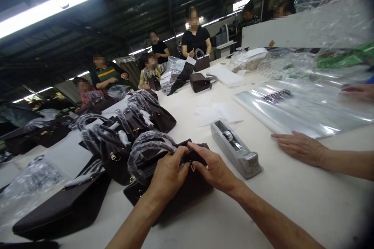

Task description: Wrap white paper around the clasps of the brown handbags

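Observation:
A dark brown handbag [187, 200] stands on the table in front of me, its handles [140, 151] wrapped in clear plastic. My left hand [168, 173] is closed on its top edge beside the base of a handle, thumb on the near side. From the other side my right hand [217, 169] grips the same edge, with thumb and forefinger close to a small gold-coloured metal piece [192, 166]. The fingertips behind the edge are partly hidden. Just right of the bag sits a grey tape dispenser [235, 148].
More dark handbags [67, 206] crowd the left of the white table [280, 214]. At right, another person's hand [302, 149] lies by a stack of clear plastic bags [309, 109]. Loose white paper [219, 113] lies beyond the dispenser. Several people work at the far side.

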A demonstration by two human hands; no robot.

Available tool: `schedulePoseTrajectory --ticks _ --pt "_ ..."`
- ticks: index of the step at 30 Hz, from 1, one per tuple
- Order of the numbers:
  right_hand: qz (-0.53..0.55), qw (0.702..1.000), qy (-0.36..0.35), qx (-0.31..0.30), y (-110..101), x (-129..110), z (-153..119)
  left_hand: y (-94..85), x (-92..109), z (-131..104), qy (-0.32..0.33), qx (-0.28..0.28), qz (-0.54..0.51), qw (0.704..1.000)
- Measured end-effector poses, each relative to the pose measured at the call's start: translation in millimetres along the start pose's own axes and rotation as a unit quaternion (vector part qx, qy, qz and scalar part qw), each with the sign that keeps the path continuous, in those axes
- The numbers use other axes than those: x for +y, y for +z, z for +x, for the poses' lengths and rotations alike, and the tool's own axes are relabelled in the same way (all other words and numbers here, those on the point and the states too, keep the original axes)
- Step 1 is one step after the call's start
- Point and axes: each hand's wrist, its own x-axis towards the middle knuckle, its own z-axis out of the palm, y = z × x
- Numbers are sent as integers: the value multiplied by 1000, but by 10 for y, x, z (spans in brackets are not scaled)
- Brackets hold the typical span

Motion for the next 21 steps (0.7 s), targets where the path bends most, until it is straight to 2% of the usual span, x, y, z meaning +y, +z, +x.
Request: schedulePoseTrajectory --ticks 4,14,18,21 --pt "9 1000 -13 -20 -33 4 3 -18 11 3 -2 -20 7 1000" --pt "-15 1000 -11 -22 -9 -51 42 36 85 13 0 -5 56 998" --pt "3 999 -9 -38 -11 -70 29 -46 16 -8 35 -21 17 999" --pt "61 996 -7 -72 -26 -55 -5 -116 -38 -33 30 -26 -24 999"
